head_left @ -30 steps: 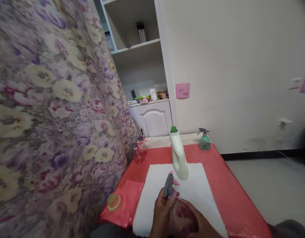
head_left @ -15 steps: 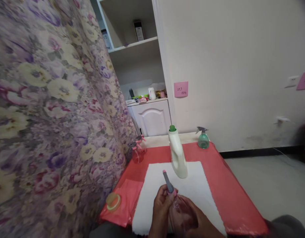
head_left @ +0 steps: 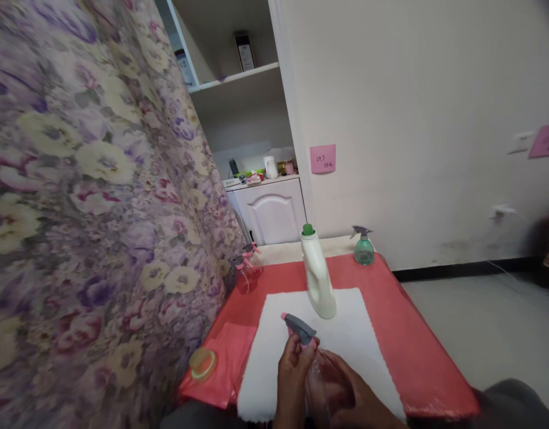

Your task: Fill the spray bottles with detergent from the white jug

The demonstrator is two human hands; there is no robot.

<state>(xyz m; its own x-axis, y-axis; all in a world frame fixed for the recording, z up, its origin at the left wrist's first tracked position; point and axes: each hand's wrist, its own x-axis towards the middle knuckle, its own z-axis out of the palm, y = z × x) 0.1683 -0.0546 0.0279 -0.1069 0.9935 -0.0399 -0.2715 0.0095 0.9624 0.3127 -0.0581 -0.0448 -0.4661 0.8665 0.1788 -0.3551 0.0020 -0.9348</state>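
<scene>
A clear pinkish spray bottle [head_left: 318, 381] is held over the white towel [head_left: 270, 333], close to my body. My left hand [head_left: 291, 378] is closed around the pink collar, just under the grey spray head [head_left: 302, 328]. The pink nozzle tip points to the left. Wrapped around the bottle's body from the right is my right hand [head_left: 357, 390], some of its fingers out of sight. Beyond the hands, a pale detergent jug [head_left: 319, 277] with a green spout stands upright on the towel.
A red cover [head_left: 412, 333] lies over the table. Two pink-collared spray bottles [head_left: 246, 280] stand at the back left, near the floral curtain [head_left: 122, 238]. A green spray bottle [head_left: 364, 254] is at the back right. A tape roll [head_left: 203, 363] rests at the front left.
The spray head has turned, its nozzle swinging from pointing away to pointing left. Both hands keep their hold on the bottle. The camera view has shifted slightly.
</scene>
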